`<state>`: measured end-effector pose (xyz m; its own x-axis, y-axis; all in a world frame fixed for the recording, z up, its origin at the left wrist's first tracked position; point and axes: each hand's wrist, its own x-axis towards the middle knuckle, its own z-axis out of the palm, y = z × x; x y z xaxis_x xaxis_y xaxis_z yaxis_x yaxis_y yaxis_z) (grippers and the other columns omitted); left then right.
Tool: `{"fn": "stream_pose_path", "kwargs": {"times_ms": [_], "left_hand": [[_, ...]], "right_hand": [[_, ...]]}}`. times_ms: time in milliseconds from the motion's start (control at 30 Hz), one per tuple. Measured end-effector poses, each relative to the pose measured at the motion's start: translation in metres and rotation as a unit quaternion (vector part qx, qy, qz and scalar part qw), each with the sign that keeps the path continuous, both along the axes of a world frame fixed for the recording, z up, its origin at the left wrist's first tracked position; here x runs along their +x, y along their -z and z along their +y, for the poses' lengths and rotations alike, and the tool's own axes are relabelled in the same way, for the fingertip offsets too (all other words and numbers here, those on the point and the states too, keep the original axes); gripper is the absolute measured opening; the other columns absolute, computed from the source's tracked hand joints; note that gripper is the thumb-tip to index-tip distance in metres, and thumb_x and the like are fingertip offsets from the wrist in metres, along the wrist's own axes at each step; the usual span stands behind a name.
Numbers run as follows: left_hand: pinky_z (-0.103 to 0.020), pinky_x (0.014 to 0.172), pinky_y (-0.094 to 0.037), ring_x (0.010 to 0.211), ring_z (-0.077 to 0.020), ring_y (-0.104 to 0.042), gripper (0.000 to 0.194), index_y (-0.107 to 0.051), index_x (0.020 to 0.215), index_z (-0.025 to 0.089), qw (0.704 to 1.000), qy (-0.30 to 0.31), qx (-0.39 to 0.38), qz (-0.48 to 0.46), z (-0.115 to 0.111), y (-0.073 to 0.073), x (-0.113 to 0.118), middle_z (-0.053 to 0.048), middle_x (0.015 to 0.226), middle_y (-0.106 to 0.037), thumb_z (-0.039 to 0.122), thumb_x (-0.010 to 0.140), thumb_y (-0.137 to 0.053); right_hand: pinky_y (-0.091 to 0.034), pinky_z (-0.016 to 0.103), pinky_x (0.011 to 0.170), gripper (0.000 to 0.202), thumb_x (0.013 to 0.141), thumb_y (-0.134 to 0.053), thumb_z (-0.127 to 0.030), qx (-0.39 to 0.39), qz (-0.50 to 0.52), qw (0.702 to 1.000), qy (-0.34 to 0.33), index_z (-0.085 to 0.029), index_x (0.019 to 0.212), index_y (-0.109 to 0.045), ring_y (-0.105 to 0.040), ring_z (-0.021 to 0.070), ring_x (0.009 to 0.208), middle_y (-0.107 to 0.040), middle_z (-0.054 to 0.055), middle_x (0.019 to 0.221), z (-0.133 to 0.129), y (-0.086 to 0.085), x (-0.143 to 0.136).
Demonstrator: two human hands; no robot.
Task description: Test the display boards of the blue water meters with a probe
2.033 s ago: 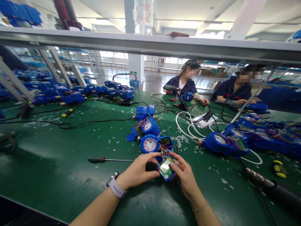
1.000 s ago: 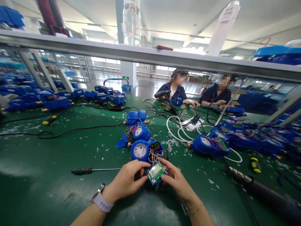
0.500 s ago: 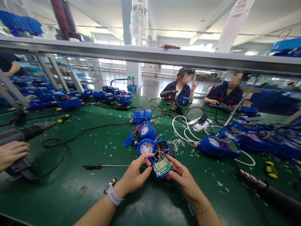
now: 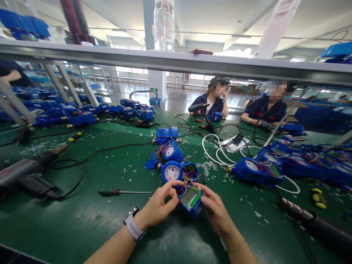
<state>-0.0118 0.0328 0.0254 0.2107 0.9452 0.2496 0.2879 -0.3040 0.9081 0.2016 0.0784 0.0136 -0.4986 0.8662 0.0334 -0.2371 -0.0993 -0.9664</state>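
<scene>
The person's left hand [image 4: 159, 201] and right hand [image 4: 217, 209] frame the display [image 4: 190, 198], which sits toward the table's near edge, just in front of an open blue meter [image 4: 171, 172]. Wires [image 4: 187, 181] run from the meter to the display.

Left hand: the forearm slants in from the near edge. The wrist carries a watch [image 4: 134, 223]. The forefinger arches over toward the wires; the thumb points inward at the display's left side. Grip: thumb and forefinger grasp that side.

Right hand: the forearm slants inward from the opposite side, a bracelet [image 4: 236, 246] at the wrist. The forefinger extends along the display's upper side and the thumb bends to its right side. Grip: grasping the display; from here I cannot tell how firmly.

The display is tilted, screen up. I cannot see whether its underside touches the table [image 4: 96, 227].

Left of the hands, a screwdriver [image 4: 123, 192] lies roughly parallel to the near edge, tip toward the meter. A heat gun [image 4: 30, 170] lies toward the left edge. At the far edge, 2 people [image 4: 209, 104] [image 4: 265, 108] sit.
</scene>
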Motion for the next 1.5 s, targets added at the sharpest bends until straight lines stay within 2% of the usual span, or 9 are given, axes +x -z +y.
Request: {"fn": "stream_pose_path", "kwargs": {"times_ms": [133,233,333,533,700,867,1167,1367,1500], "left_hand": [[-0.033,0.079,-0.048,0.078,-0.0174,-0.06,0.033,-0.054,0.122,0.02,0.986,-0.062,0.101,0.114,0.0,0.006,0.001,-0.001,0.079,-0.062,0.022,0.089,-0.052],[-0.037,0.085,-0.049,0.092,-0.0208,-0.06,0.028,-0.058,0.116,0.021,0.967,-0.097,0.182,0.148,0.002,0.009,-0.001,-0.006,0.095,-0.063,0.023,0.088,-0.057],[-0.038,0.09,-0.05,0.103,-0.022,-0.058,0.028,-0.059,0.117,0.023,0.956,-0.094,0.227,0.158,0.004,0.009,-0.004,-0.009,0.109,-0.061,0.021,0.09,-0.056],[-0.044,0.102,-0.046,0.12,-0.0233,-0.051,0.046,-0.048,0.134,0.03,0.948,-0.048,0.224,0.219,0.005,0.008,-0.003,-0.009,0.13,-0.052,0.012,0.091,-0.047],[-0.042,0.098,-0.047,0.114,-0.0234,-0.054,0.028,-0.062,0.114,0.024,0.946,-0.062,0.225,0.226,0.004,0.009,0.0,-0.009,0.122,-0.058,0.015,0.09,-0.051],[-0.038,0.088,-0.05,0.1,-0.0217,-0.059,0.011,-0.066,0.094,0.021,0.939,-0.107,0.251,0.211,0.006,0.01,0.001,-0.008,0.106,-0.062,0.02,0.09,-0.055],[-0.034,0.086,-0.047,0.096,-0.0199,-0.058,0.004,-0.062,0.084,0.019,0.941,-0.113,0.264,0.179,0.007,0.015,-0.002,-0.006,0.1,-0.063,0.015,0.087,-0.06],[-0.034,0.088,-0.045,0.098,-0.0199,-0.058,0.005,-0.06,0.086,0.019,0.952,-0.106,0.24,0.155,0.008,0.017,0.001,-0.006,0.102,-0.064,0.016,0.088,-0.058],[-0.034,0.089,-0.045,0.098,-0.0192,-0.059,0.009,-0.057,0.084,0.019,0.977,-0.105,0.171,0.074,0.009,0.013,0.004,-0.006,0.097,-0.064,0.016,0.09,-0.052]], "right_hand": [[-0.045,0.041,0.093,0.044,0.082,-0.062,-0.042,0.026,-0.028,0.999,0.016,-0.021,0.121,-0.062,-0.06,0.0288,0.104,-0.066,0.008,0.115,-0.002,0.005,-0.004],[-0.044,0.04,0.093,0.042,0.081,-0.064,-0.042,0.06,-0.054,0.996,0.023,-0.022,0.118,-0.063,-0.06,0.0282,0.104,-0.066,0.008,0.115,-0.003,0.007,-0.006],[-0.044,0.04,0.093,0.042,0.083,-0.062,-0.042,0.086,-0.076,0.993,0.025,-0.022,0.119,-0.061,-0.059,0.0288,0.106,-0.065,0.008,0.117,-0.005,0.006,-0.008],[-0.041,0.043,0.097,0.04,0.086,-0.058,-0.037,0.137,-0.118,0.983,0.033,-0.022,0.122,-0.059,-0.057,0.0287,0.11,-0.061,0.009,0.123,-0.011,0.007,-0.012],[-0.036,0.042,0.103,0.042,0.082,-0.06,-0.031,0.178,-0.156,0.97,0.053,-0.022,0.122,-0.06,-0.053,0.029,0.118,-0.06,0.008,0.126,-0.017,0.005,-0.016],[-0.044,0.041,0.091,0.042,0.081,-0.06,-0.033,0.174,-0.191,0.963,0.079,-0.02,0.121,-0.061,-0.059,0.0289,0.102,-0.064,0.009,0.116,-0.02,0.003,-0.022],[-0.047,0.034,0.071,0.045,0.083,-0.061,-0.043,0.147,-0.212,0.959,0.115,-0.016,0.118,-0.058,-0.056,0.0217,0.074,-0.062,0.005,0.083,-0.022,0.012,-0.028],[-0.043,0.031,0.065,0.04,0.08,-0.064,-0.035,0.176,-0.226,0.951,0.115,-0.018,0.115,-0.059,-0.052,0.0187,0.067,-0.055,0.0,0.073,-0.025,0.008,-0.033],[-0.039,0.029,0.061,0.048,0.076,-0.065,-0.028,0.192,-0.231,0.949,0.09,-0.02,0.123,-0.054,-0.05,0.0166,0.062,-0.052,-0.003,0.07,-0.026,0.009,-0.033]]}}
